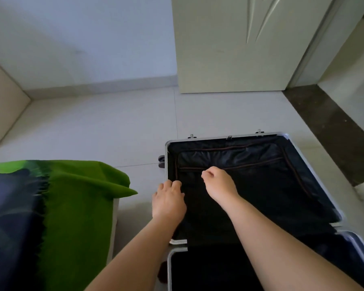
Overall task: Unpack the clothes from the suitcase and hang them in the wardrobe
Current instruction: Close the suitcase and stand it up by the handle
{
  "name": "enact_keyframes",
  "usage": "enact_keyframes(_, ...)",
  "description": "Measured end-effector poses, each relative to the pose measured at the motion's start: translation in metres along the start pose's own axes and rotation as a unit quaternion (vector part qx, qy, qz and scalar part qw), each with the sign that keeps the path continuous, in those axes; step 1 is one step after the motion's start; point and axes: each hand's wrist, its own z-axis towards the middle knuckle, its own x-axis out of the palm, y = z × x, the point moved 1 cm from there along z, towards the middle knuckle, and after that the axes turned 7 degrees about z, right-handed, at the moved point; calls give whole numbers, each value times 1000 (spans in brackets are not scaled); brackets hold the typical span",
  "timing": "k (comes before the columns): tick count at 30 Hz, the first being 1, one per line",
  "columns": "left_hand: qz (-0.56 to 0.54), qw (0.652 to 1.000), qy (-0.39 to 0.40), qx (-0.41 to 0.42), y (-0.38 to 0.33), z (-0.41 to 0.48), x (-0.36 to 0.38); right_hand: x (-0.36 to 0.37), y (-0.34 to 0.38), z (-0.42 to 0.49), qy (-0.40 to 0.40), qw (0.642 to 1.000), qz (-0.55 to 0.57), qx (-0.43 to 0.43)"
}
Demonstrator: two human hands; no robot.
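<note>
- Suitcase (229,137) open; zipped divider (261,185) still closed, no clothes showing: unpacking seems barely begun.
- Right hand (219,185) fingers pinch the zip (250,164); left hand (168,202) fingers grip the suitcase edge.

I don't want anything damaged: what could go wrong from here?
1. The right hand seems to pull the zip; the dark lining could snag in it.
2. The left hand lies at the metal rim; a sharp tug could scrape its fingers there.
</note>
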Motion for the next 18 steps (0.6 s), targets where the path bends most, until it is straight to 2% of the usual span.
enact_keyframes(8,2,998,-52,-23,44,97,105,115,-29,106,31,998,-12,-60)
enact_keyframes(11,-3,997,-66,-48,56,123,126,137,-38,130,34,997,-12,-72)
enact_keyframes(14,-3,996,-78,-38,57,144,134,149,-40,151,27,996,-9,-82)
enact_keyframes(18,-70,994,-70,-55,51,156,137,164,-32,174,21,996,-30,-82)
